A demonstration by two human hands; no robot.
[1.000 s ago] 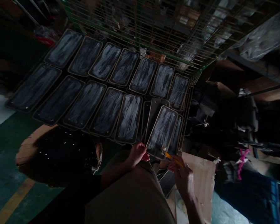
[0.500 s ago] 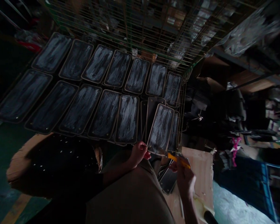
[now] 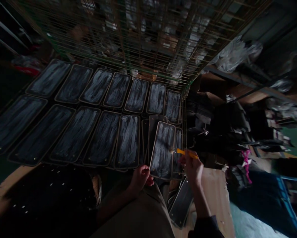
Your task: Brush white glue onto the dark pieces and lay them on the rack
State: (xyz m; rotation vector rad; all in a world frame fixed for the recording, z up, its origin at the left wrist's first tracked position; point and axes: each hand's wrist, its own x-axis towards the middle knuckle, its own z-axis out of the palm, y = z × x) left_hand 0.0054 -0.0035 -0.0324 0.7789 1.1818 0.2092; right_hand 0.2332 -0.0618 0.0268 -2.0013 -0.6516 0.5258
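My left hand (image 3: 139, 178) pinches the lower left corner of a dark rectangular panel (image 3: 162, 162) with rounded corners, its face streaked with a whitish coating. A yellow-handled brush (image 3: 181, 151) is gripped in my right hand (image 3: 194, 168). Its bristles are over the panel's right half, near mid-length; whether they touch is hard to tell. Beneath the panel lie an uncoated dark panel (image 3: 153, 129) and, to the right, another streaked one (image 3: 178, 138). Immediately left of them rests a coated panel (image 3: 127, 142).
Two rows of streaked panels (image 3: 89, 86) spread leftward in front of a green wire mesh cage (image 3: 128, 62). Below my right hand, dark panels (image 3: 181, 205) lean by a wooden board (image 3: 216, 188). A round black-covered seat or box (image 3: 51, 191) stands lower left.
My right hand has moved the brush up along the panel from its lower edge to about mid-length. The left hand keeps its hold on the corner. The whole view has shifted.
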